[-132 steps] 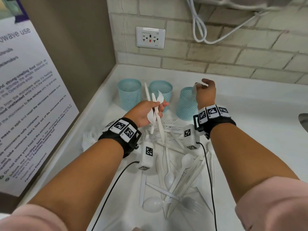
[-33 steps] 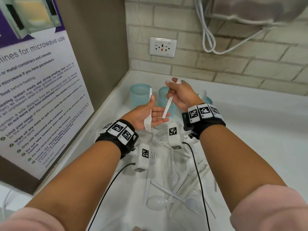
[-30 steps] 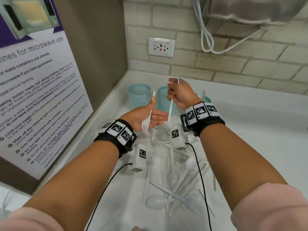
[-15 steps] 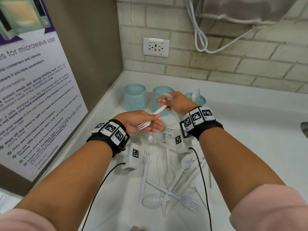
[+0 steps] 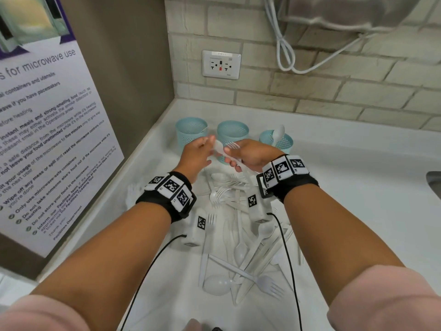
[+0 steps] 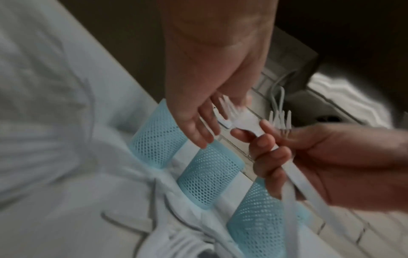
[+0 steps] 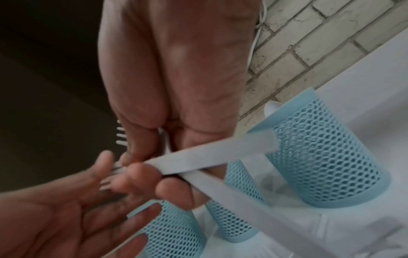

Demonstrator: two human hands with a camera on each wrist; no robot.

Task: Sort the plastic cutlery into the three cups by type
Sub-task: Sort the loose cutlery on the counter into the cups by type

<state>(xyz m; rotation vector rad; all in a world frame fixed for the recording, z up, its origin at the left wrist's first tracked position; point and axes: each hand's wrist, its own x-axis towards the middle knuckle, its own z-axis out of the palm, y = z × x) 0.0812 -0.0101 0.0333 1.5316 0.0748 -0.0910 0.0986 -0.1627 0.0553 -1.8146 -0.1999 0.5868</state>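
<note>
Three blue mesh cups stand in a row at the back of the white counter: left (image 5: pixel 191 133), middle (image 5: pixel 232 132), right (image 5: pixel 285 143). A white spoon (image 5: pixel 278 133) sticks out of the right cup. My right hand (image 5: pixel 238 158) grips two white forks (image 6: pixel 245 118) by their necks, with the handles (image 7: pixel 209 157) crossing behind its fingers. My left hand (image 5: pixel 205 149) is flat and open, palm up, with its fingertips (image 6: pixel 203 137) at the tines. Both hands hover in front of the middle cup. A pile of white cutlery (image 5: pixel 241 247) lies on the counter below my wrists.
A brown side wall with a microwave poster (image 5: pixel 43 139) closes the left. The brick back wall carries an outlet (image 5: pixel 221 64) and hanging white cables (image 5: pixel 284 51). A sink edge (image 5: pixel 434 185) shows at far right.
The fork my left hand held has passed to my right hand, which now grips two. My left hand has opened, and both hands have moved forward toward the cups.
</note>
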